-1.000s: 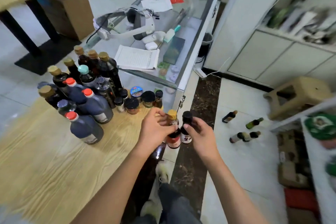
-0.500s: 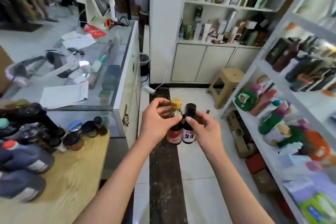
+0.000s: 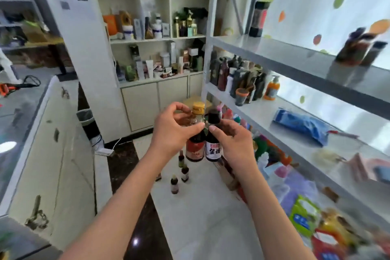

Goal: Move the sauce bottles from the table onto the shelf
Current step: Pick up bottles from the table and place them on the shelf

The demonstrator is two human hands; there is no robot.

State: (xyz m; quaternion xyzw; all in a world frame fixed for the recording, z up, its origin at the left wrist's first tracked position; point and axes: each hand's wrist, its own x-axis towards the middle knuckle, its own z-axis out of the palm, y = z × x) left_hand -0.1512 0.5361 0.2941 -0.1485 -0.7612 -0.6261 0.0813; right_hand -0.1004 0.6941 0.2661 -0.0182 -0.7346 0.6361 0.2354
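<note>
Between the white counter on my left and the metal shelf on my right, I hold two sauce bottles upright in the air, side by side and touching, over the tiled floor. My left hand grips the yellow-capped bottle at its neck, thumb and fingers curled round it; this bottle carries a red label. My right hand grips the black-capped bottle in the same way, fingers wrapped round the neck and thumb on the near side; its label is white with dark characters. Neither bottle rests on any surface.

Along the shelf's middle board, toward its far end, a group of dark bottles stands near an orange pump bottle; a blue packet lies near the front edge of that board. More blurred dark bottles stand on the board above. On the floor below my hands, several small bottles stand close together. A white cabinet with stocked shelves fills the far wall.
</note>
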